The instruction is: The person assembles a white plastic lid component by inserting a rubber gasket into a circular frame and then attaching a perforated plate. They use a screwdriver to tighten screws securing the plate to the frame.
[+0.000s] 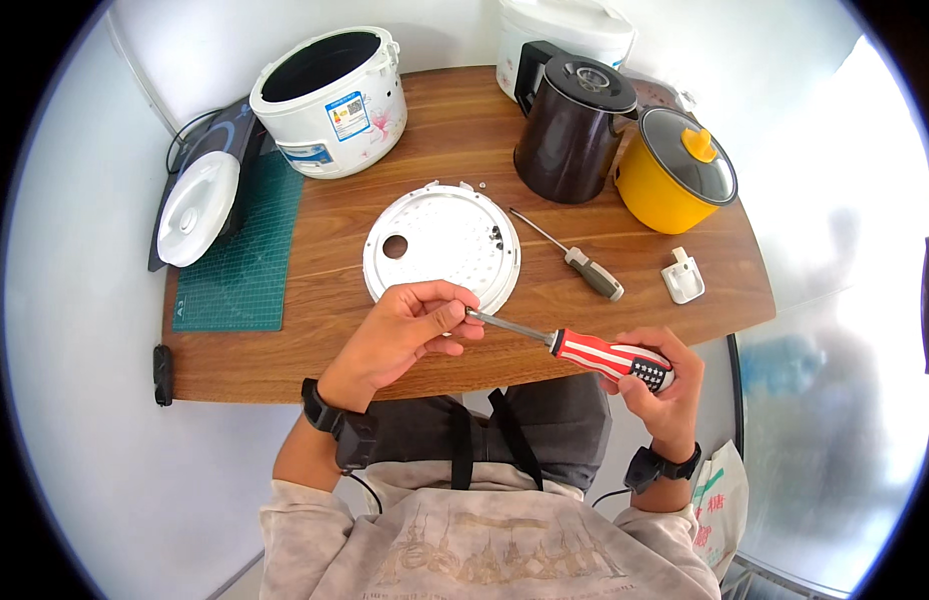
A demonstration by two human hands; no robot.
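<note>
My right hand (660, 390) grips the handle of a red and white striped screwdriver (600, 353), whose shaft points left. My left hand (410, 330) pinches its fingertips around the tip of that shaft, just over the near rim of a round white perforated inner lid plate (435, 235) lying flat on the wooden table (385, 360). Whether a small screw sits between the fingertips is too small to tell. A few tiny dark screws lie on the plate's right side.
A second screwdriver (580, 262) with a grey handle lies right of the plate, beside a small white plastic part (683, 277). A white rice cooker body (330, 100), dark kettle (570, 130), yellow pot (675, 170), white lid (198, 208) and green cutting mat (247, 270) surround them.
</note>
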